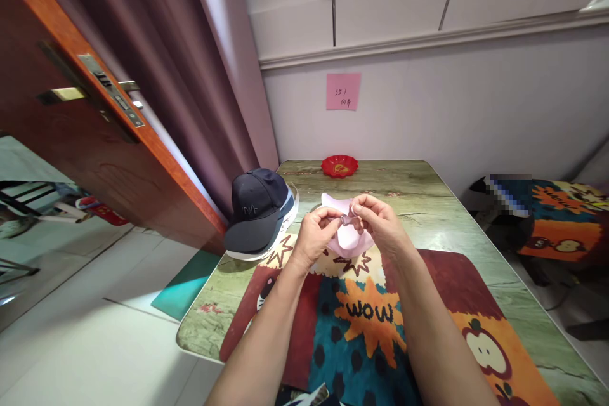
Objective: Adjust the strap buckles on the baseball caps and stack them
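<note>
A pale pink cap [349, 240] rests on the patterned mat, with its back opening towards me. My left hand [314, 235] is closed in a pinch at a small metal buckle [343, 220] on the cap's strap. On the other side, my right hand [379, 221] pinches the strap, fingertips close to those of the left. Fingers partly cover the strap, so how it runs through the buckle cannot be made out. To the left of my hands sits a stack of caps, a dark navy cap [259, 200] on top and lighter brims showing beneath.
A red scalloped dish [339, 165] stands at the table's back edge. The colourful mat [328, 323] covers the front of the wood-patterned table [399, 187]. A pink note [343, 91] is stuck on the wall. The brown door [109, 152] stands ajar at left, beside a curtain [190, 76].
</note>
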The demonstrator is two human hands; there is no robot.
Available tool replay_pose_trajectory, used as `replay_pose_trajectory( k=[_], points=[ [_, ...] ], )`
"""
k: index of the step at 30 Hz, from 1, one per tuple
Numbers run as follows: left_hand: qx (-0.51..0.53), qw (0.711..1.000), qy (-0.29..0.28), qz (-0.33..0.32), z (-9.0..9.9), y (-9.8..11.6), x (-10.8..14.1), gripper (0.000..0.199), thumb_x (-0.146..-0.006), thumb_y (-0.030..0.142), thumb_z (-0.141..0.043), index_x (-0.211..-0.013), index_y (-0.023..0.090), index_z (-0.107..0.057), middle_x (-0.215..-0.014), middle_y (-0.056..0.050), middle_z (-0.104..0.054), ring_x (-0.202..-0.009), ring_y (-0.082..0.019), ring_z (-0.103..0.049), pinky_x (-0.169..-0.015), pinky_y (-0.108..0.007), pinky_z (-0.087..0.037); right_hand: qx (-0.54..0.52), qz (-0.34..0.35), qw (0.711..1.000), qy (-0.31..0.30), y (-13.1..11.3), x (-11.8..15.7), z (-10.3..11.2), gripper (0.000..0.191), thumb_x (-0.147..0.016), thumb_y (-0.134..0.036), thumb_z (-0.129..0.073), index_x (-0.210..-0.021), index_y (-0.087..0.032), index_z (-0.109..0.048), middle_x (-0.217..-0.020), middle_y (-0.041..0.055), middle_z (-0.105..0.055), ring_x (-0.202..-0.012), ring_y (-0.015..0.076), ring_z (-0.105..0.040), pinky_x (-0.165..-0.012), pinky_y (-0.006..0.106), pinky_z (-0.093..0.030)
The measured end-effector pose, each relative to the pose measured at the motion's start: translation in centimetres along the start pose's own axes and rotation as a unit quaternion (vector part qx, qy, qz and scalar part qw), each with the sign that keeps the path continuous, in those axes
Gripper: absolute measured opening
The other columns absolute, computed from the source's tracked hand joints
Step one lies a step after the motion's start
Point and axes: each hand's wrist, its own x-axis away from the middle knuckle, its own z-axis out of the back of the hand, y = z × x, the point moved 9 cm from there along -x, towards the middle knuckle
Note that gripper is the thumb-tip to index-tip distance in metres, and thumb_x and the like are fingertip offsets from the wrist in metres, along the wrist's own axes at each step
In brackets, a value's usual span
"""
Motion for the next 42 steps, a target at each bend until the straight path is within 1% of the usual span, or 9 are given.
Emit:
replay_pose_trajectory(
  k=[3,8,13,17,23,28,31,36,42],
  points=[
    [0.046,0.998,0.014,0.040,0.2,0.0,0.2,0.018,-0.074,0.029,-0.076,-0.083,0.014,-0.072,-0.080,-0.002,-0.069,-0.071,-0.012,-0.060,-0.066,-0.023,-0.046,0.039,0.000,0.999,0.021,-0.2,0.0,0.4,0.028,-0.079,-0.044,-0.077,-0.080,-0.019,-0.063,-0.076,-0.0012,-0.060,-0.057,0.0088,-0.050,-0.054,0.023,-0.042],
    [0.065,0.996,0.028,0.059,0.3,-0.3,0.3,0.020,-0.074,0.032,-0.075,-0.082,0.014,-0.069,-0.067,0.002,-0.061,-0.056,-0.007,-0.049,-0.056,-0.021,-0.040,0.155,-0.001,0.987,0.046,-0.5,0.3,0.8,0.027,-0.078,-0.042,-0.075,-0.083,-0.018,-0.065,-0.088,0.0049,-0.069,-0.063,0.0134,-0.061,-0.058,0.027,-0.050],
    [0.037,0.998,0.029,0.046,0.1,-0.3,0.1,0.018,-0.077,0.031,-0.073,-0.080,0.015,-0.066,-0.063,0.004,-0.057,-0.053,-0.007,-0.046,-0.055,-0.021,-0.040,0.318,0.066,0.943,0.073,-2.2,0.8,0.3,0.012,-0.080,-0.032,-0.067,-0.079,-0.019,-0.064,-0.099,0.0064,-0.072,-0.062,0.0132,-0.063,-0.056,0.027,-0.047],
    [0.001,0.999,0.042,0.024,0.0,0.0,0.0,0.015,-0.077,0.029,-0.071,-0.077,0.016,-0.065,-0.061,0.003,-0.057,-0.053,-0.008,-0.048,-0.054,-0.020,-0.041,0.396,0.097,0.907,0.101,-2.7,0.9,0.0,0.006,-0.078,-0.025,-0.063,-0.075,-0.020,-0.063,-0.097,0.0048,-0.072,-0.061,0.0123,-0.062,-0.060,0.027,-0.046],
    [-0.004,0.998,0.062,0.012,0.1,0.2,0.2,0.015,-0.074,0.029,-0.072,-0.076,0.016,-0.066,-0.062,0.003,-0.059,-0.053,-0.009,-0.051,-0.052,-0.021,-0.042,0.419,0.114,0.895,0.100,-2.7,0.9,-0.1,0.008,-0.079,-0.025,-0.063,-0.073,-0.020,-0.061,-0.083,0.0020,-0.069,-0.059,0.0127,-0.061,-0.059,0.027,-0.044],
    [0.005,0.998,0.045,0.037,-0.3,-0.3,0.2,0.013,-0.077,0.028,-0.068,-0.078,0.016,-0.063,-0.062,0.004,-0.057,-0.046,-0.007,-0.047,-0.045,-0.020,-0.038,0.435,0.176,0.882,0.056,-3.7,1.1,-1.0,0.008,-0.077,-0.017,-0.061,-0.071,-0.021,-0.058,-0.083,0.0032,-0.068,-0.067,0.0143,-0.059,-0.062,0.026,-0.044],
    [0.010,0.999,0.030,0.034,-0.5,-0.3,0.2,0.012,-0.078,0.026,-0.067,-0.081,0.016,-0.062,-0.065,0.003,-0.058,-0.050,-0.008,-0.051,-0.048,-0.020,-0.042,0.445,0.193,0.873,0.051,-3.8,1.1,-1.2,0.011,-0.076,-0.014,-0.060,-0.068,-0.021,-0.055,-0.081,0.0029,-0.067,-0.066,0.0139,-0.057,-0.061,0.026,-0.043],
    [-0.016,0.999,0.007,-0.027,-0.8,0.2,0.4,0.017,-0.077,0.026,-0.074,-0.089,0.017,-0.065,-0.079,-0.001,-0.065,-0.065,-0.011,-0.060,-0.062,-0.022,-0.050,0.441,0.174,0.878,0.065,-3.3,0.9,-0.6,0.009,-0.074,-0.014,-0.061,-0.069,-0.021,-0.058,-0.073,0.0004,-0.064,-0.063,0.0137,-0.055,-0.060,0.026,-0.041],
    [-0.099,0.990,0.025,-0.094,-0.5,0.7,0.8,0.016,-0.084,0.027,-0.070,-0.098,0.020,-0.070,-0.091,-0.003,-0.068,-0.071,-0.011,-0.061,-0.066,-0.022,-0.051,0.439,0.162,0.882,0.060,-3.1,0.7,-0.2,0.006,-0.075,-0.017,-0.061,-0.071,-0.021,-0.060,-0.075,0.0008,-0.066,-0.065,0.0142,-0.056,-0.062,0.026,-0.042]
  ],
)
